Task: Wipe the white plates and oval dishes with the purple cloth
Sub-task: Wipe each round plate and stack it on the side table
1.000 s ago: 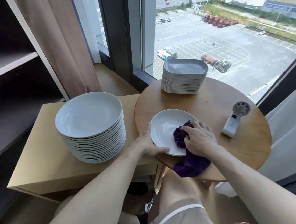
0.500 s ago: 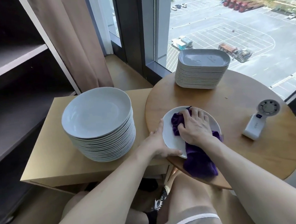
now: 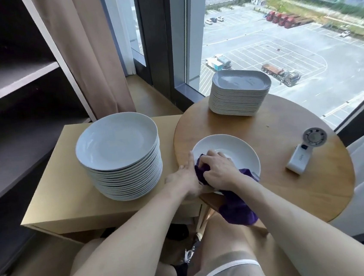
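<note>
A single white plate [image 3: 234, 149] lies on the round wooden table [image 3: 294, 193] near its left edge. My right hand [image 3: 219, 171] grips the purple cloth [image 3: 238, 208] and presses it on the plate's near-left part; the cloth's tail hangs over the table edge. My left hand [image 3: 185, 180] rests against the plate's left rim, fingers straight. A tall stack of round white plates [image 3: 120, 157] stands on the square side table. A stack of oval dishes [image 3: 239, 93] sits at the round table's far side.
A small white handheld fan [image 3: 303, 152] lies on the right of the round table. The square wooden side table [image 3: 59, 195] abuts dark shelving [image 3: 3, 89] on the left. A curtain and a large window stand behind. My knees are under the table edge.
My right hand has slid the cloth from the plate's upper middle toward its near-left rim. My left hand stays at the plate's left edge. The camera view shifted slightly.
</note>
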`<state>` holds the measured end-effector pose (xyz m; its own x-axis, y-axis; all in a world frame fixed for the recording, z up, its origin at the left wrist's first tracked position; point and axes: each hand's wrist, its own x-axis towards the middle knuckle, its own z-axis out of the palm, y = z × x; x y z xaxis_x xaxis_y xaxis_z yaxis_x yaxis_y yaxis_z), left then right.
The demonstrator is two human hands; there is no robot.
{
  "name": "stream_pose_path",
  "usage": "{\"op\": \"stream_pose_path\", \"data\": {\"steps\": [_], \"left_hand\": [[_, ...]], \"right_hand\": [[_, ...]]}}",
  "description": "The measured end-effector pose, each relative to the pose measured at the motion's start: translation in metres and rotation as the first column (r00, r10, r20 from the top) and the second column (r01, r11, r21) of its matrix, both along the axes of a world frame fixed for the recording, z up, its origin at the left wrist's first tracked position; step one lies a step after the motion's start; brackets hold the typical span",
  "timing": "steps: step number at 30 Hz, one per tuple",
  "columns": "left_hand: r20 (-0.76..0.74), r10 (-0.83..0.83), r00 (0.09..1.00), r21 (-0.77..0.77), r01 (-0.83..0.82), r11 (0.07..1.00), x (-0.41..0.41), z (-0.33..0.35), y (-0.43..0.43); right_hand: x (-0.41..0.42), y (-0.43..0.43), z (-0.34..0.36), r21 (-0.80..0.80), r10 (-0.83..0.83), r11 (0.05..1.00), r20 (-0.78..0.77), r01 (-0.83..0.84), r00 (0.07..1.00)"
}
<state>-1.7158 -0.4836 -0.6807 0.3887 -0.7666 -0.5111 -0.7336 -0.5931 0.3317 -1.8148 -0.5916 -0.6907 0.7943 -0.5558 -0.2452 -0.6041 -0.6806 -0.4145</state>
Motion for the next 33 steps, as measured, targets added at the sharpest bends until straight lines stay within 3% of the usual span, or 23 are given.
{"op": "stream_pose_path", "data": {"steps": [6,14,18,25,33], "left_hand": [[0.038,0.003,0.999,-0.005,-0.003,1.000,0.000,-0.001,0.000],[-0.146,0.060,0.987,-0.027,-0.065,0.998,0.003,0.006,-0.004],[-0.165,0.060,0.985,-0.023,-0.064,0.998,0.003,0.007,-0.008],[-0.176,0.071,0.982,-0.050,-0.081,0.995,0.005,-0.004,-0.006],[-0.165,0.091,0.982,-0.042,-0.099,0.994,0.003,-0.002,-0.004]], "right_hand": [[-0.027,0.008,0.003,-0.105,-0.046,0.994,-0.047,0.041,0.998],[-0.063,-0.024,0.000,-0.323,-0.230,0.926,-0.072,0.195,0.971],[-0.052,-0.038,-0.005,-0.388,-0.279,0.893,-0.080,0.228,0.957],[-0.015,-0.053,-0.019,-0.422,-0.273,0.878,-0.050,0.227,0.961],[0.008,-0.033,-0.020,-0.415,-0.132,0.903,-0.015,0.114,0.991]]}}
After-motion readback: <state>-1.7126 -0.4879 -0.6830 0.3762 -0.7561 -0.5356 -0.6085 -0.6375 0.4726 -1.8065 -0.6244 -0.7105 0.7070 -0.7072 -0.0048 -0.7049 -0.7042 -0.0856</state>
